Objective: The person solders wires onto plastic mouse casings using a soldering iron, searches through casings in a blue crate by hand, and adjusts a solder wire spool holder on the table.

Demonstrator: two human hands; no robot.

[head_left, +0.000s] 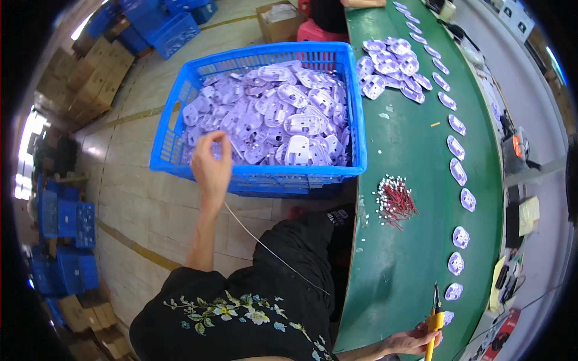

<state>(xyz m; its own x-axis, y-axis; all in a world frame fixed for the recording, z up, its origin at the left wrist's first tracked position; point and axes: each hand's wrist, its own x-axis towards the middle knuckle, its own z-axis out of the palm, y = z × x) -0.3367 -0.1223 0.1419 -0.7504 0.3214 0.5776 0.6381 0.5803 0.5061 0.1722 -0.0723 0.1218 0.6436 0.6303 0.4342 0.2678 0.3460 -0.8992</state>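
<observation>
My left hand [212, 162] is raised over the near left corner of a blue plastic basket [265, 171], its fingers closed in a pinch. A thin pale wire [259, 242], which looks like solder wire, runs from beside this wrist down across my lap. Heaped in the basket are pale purple plastic shells [304, 125]. At the lower right, my right hand [415, 342] grips a soldering iron [432, 328] with a yellow handle, its dark tip pointing away from me over the green table [397, 277]. A purple shell [448, 317] lies beside the iron, partly covered.
Several shells [457, 172] form a long row down the table's right side. A pile of shells [391, 66] sits farther back. Short red wires [397, 201] with white ends lie nearer. Cartons [90, 75] and blue crates [66, 219] stand at left. Someone sits at the far end.
</observation>
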